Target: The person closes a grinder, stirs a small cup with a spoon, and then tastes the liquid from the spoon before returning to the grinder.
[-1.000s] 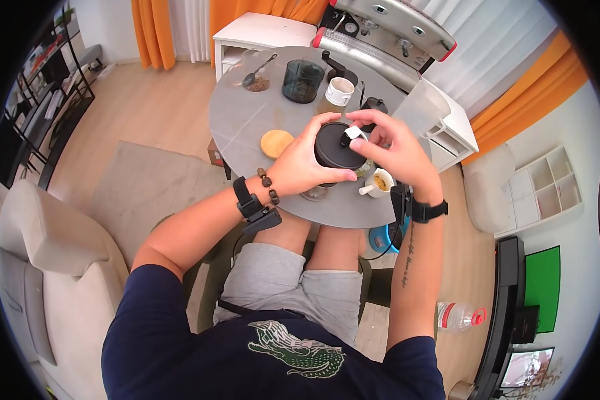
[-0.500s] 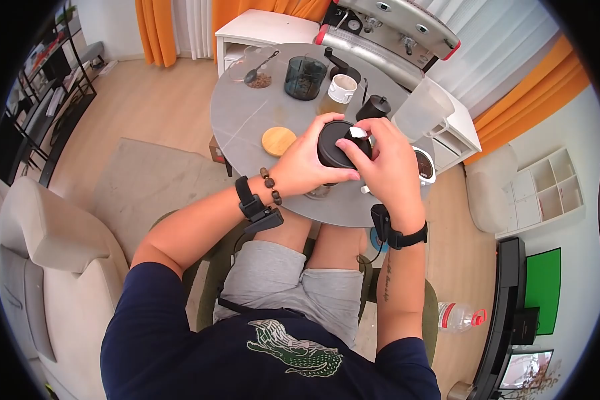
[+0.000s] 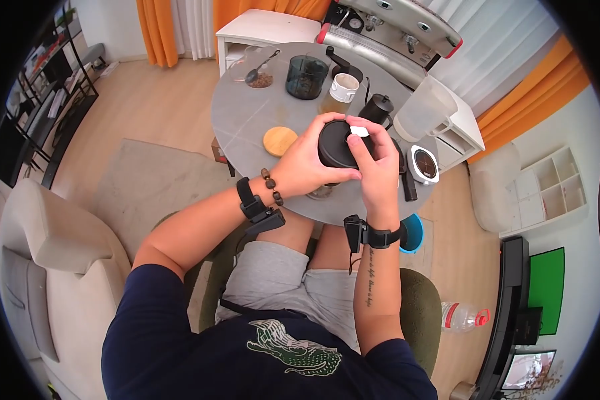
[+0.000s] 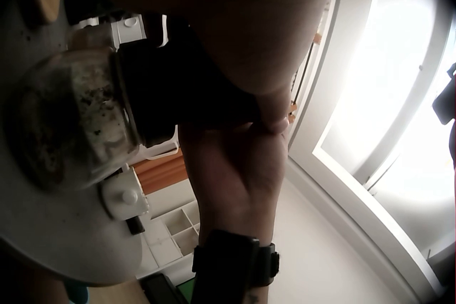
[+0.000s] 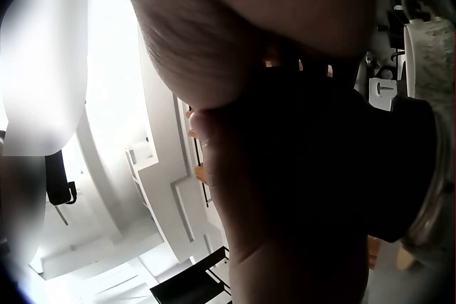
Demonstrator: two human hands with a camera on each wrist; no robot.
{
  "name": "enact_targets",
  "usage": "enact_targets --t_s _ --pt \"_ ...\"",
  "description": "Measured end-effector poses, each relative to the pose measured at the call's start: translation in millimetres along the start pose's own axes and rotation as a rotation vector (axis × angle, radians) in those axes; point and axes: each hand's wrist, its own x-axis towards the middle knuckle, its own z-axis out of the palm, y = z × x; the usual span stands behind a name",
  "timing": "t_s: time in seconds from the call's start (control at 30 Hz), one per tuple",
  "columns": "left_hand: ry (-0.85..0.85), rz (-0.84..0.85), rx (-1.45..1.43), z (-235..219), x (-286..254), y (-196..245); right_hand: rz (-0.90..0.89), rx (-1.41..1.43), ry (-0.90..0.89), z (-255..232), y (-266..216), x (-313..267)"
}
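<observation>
A black round-topped piece (image 3: 335,143) sits on a clear glass jar (image 4: 100,115) that stands on the grey table and holds pale and green bits. The left hand (image 3: 311,155) curls round the black piece from the left, thumb at its near side. From the right, the right hand (image 3: 379,162) grips the same piece, its thumb over the top beside a small white part (image 3: 359,131). In the right wrist view both hands and the black piece (image 5: 399,168) are very dark.
On the table (image 3: 240,127) are a wooden lid (image 3: 280,141), dark canister (image 3: 307,77), white-rimmed cup (image 3: 344,88), black pot (image 3: 378,108), clear pitcher (image 3: 423,110), round-dialled white device (image 3: 423,165) and a dish with a spoon (image 3: 260,80). An espresso machine (image 3: 393,33) stands behind.
The right hand has moved left and closed round the black piece, its forearm swinging inward. The dialled device and a black handle beside it have come into sight. The left hand keeps its hold.
</observation>
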Motion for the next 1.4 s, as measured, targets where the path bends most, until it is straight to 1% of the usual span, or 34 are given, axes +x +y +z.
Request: enact_targets --t_s 0.1,0.2,0.27,0.4,0.47,0.5,0.57,0.6,0.67,0.7,0.77,0.8,0.87,0.9,0.97,1.0,1.07,1.1,1.17,1.27,1.4 --pt "0.002 -0.014 0.012 0 0 -2 -0.025 0.053 0.027 2 5 0" --pt "0.001 -0.053 -0.062 2 0 -3 -0.073 0.038 0.083 6 7 0" --pt "-0.003 -0.054 -0.073 1 0 -2 -0.107 -0.022 0.127 7 7 0" --pt "-0.018 -0.058 -0.005 -2 0 -3 -0.093 -0.102 0.132 6 5 -2" --pt "-0.102 -0.111 -0.176 -6 0 -3 -0.112 -0.085 0.136 9 7 -5" --pt "-0.105 -0.107 -0.177 -11 2 -3 -0.116 -0.087 0.137 9 6 -5" --pt "-0.24 -0.133 -0.241 -24 8 -1 -0.107 -0.065 0.108 8 4 -4" --pt "-0.243 -0.133 -0.242 -28 10 -3 -0.106 -0.066 0.111 6 5 -3" --pt "-0.293 -0.149 -0.284 -33 14 -9 -0.112 -0.129 0.045 -2 8 1" --pt "-0.295 -0.148 -0.285 -35 14 -10 -0.113 -0.13 0.048 -4 9 2" --pt "-0.375 -0.169 -0.279 -38 14 -12 -0.079 -0.066 -0.032 -8 8 3" --pt "-0.375 -0.169 -0.28 -38 14 -14 -0.079 -0.066 -0.032 -11 9 6" --pt "-0.404 -0.188 -0.397 -38 14 -19 -0.051 -0.02 -0.175 -20 11 16" --pt "-0.404 -0.188 -0.396 -39 15 -22 -0.051 -0.02 -0.175 -27 12 20" --pt "-0.372 -0.167 -0.423 -39 17 -26 0.068 0.079 -0.312 -38 12 28" --pt "-0.372 -0.166 -0.423 -39 18 -28 0.066 0.078 -0.312 -41 11 31" --pt "-0.368 -0.162 -0.368 -39 18 -29 0.091 0.069 -0.397 -46 10 35" --pt "-0.367 -0.162 -0.368 -39 18 -27 0.092 0.069 -0.397 -47 10 37" --pt "-0.372 -0.178 -0.298 -37 16 -24 0.115 0.093 -0.458 -49 9 41" --pt "-0.356 -0.174 -0.283 -34 15 -24 0.12 0.095 -0.479 -49 9 44" --pt "-0.331 -0.19 -0.343 -28 13 -20 0.129 0.135 -0.513 -50 10 48"
